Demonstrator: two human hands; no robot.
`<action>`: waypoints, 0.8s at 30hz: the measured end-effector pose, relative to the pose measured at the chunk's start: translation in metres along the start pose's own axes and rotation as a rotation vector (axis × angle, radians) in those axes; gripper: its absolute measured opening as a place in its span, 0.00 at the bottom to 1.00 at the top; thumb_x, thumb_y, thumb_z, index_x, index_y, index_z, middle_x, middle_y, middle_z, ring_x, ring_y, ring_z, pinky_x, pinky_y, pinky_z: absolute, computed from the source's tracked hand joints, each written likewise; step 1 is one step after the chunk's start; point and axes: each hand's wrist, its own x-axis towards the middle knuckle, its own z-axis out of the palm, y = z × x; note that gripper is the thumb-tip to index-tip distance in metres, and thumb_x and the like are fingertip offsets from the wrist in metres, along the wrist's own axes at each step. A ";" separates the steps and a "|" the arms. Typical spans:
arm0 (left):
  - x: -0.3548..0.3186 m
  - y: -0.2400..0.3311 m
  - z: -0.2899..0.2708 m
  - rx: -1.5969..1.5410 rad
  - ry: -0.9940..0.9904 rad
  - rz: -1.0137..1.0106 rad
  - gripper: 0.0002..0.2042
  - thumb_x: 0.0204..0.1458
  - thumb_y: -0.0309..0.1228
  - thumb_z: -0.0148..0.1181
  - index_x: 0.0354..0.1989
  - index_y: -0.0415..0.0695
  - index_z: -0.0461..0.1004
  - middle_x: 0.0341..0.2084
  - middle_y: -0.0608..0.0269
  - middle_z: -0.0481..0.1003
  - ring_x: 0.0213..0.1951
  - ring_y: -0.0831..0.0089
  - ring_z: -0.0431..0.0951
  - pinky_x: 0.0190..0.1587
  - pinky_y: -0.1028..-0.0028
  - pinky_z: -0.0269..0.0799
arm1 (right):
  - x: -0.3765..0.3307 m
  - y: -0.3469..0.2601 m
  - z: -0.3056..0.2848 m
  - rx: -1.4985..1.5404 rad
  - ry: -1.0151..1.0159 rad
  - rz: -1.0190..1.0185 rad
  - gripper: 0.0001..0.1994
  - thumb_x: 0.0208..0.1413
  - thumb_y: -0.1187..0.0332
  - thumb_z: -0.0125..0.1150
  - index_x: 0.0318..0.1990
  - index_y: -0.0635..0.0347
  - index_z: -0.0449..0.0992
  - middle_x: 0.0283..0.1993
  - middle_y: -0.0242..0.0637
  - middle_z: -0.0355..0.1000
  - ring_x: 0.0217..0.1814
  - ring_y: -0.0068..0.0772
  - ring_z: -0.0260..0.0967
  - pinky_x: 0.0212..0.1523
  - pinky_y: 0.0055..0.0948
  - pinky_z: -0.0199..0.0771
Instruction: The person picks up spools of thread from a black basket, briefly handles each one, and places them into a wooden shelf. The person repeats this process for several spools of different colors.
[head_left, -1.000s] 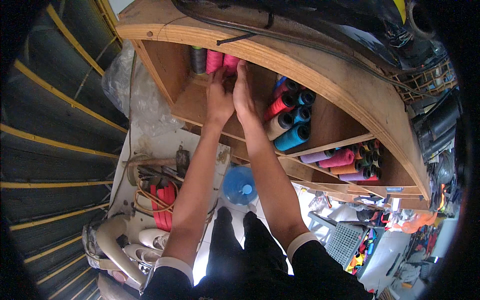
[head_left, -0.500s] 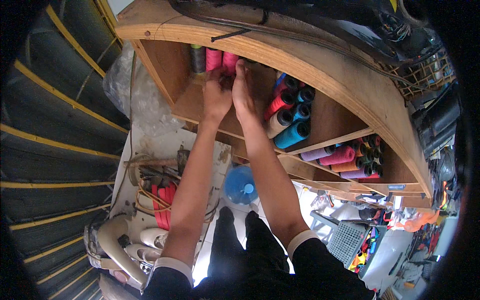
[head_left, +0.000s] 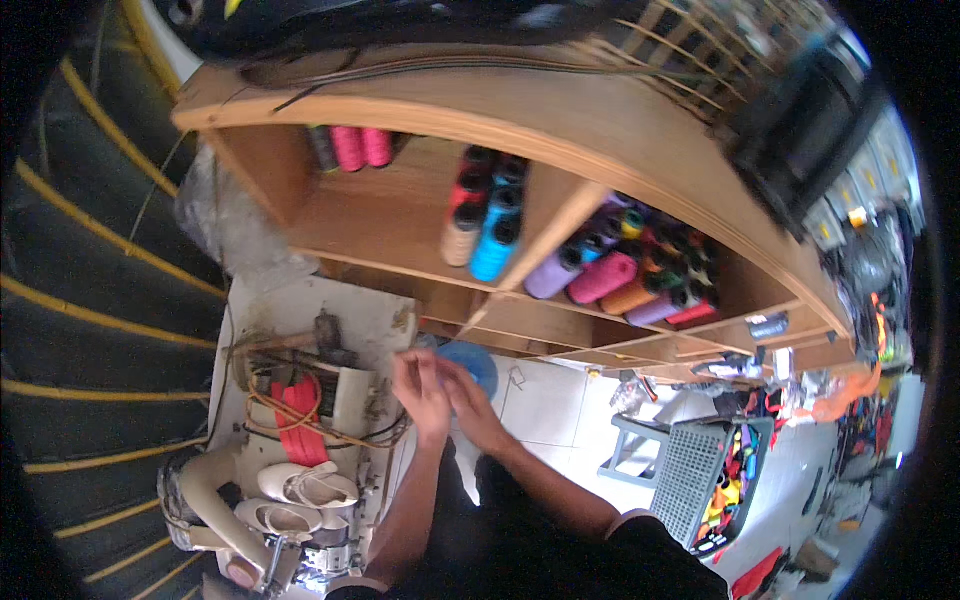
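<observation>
My left hand (head_left: 421, 395) and my right hand (head_left: 468, 400) are close together, just below the front of a wooden shelf (head_left: 390, 215). Motion blurs the fingers, and no held thing shows between them. Behind the hands is a round blue plastic bottle (head_left: 481, 372) on the floor. In the shelf's left compartment, two pink thread cones (head_left: 349, 149) stand beside a dark grey thread cone (head_left: 322, 148). Farther right in that compartment are red and beige thread cones (head_left: 460, 238) next to a row of bright blue thread cones (head_left: 492, 252).
Purple, pink and orange cones (head_left: 605, 277) fill the compartment to the right. At left, a pale worktable (head_left: 330, 295) bears a hammer (head_left: 328, 338), a red bundle (head_left: 298, 425) and a cream machine (head_left: 225, 480). A grey basket (head_left: 688, 470) holds coloured items on the floor.
Both hands have come out of the shelf compartment and down toward my body. The pink cones they were at now stand uncovered. The view has shifted too.
</observation>
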 end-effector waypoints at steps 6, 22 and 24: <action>-0.138 -0.167 -0.019 0.552 -1.177 -0.283 0.13 0.54 0.37 0.56 0.38 0.39 0.73 0.29 0.56 0.75 0.33 0.67 0.76 0.36 0.68 0.71 | -0.181 0.129 -0.111 -0.383 0.160 0.522 0.19 0.59 0.56 0.52 0.50 0.61 0.71 0.45 0.45 0.74 0.49 0.39 0.71 0.51 0.34 0.69; -0.251 -0.230 0.018 1.130 -1.303 -0.989 0.10 0.53 0.37 0.56 0.38 0.45 0.71 0.24 0.66 0.71 0.24 0.76 0.73 0.21 0.76 0.67 | -0.706 0.328 -0.199 0.095 1.315 1.349 0.15 0.48 0.57 0.52 0.27 0.61 0.75 0.20 0.43 0.73 0.20 0.37 0.72 0.27 0.33 0.77; -0.270 -0.211 0.043 1.130 -1.307 -0.918 0.11 0.53 0.38 0.56 0.39 0.44 0.71 0.26 0.65 0.72 0.25 0.75 0.74 0.25 0.74 0.69 | -0.723 0.340 -0.177 0.102 1.378 1.364 0.15 0.47 0.57 0.52 0.28 0.61 0.75 0.19 0.42 0.73 0.20 0.36 0.72 0.25 0.32 0.76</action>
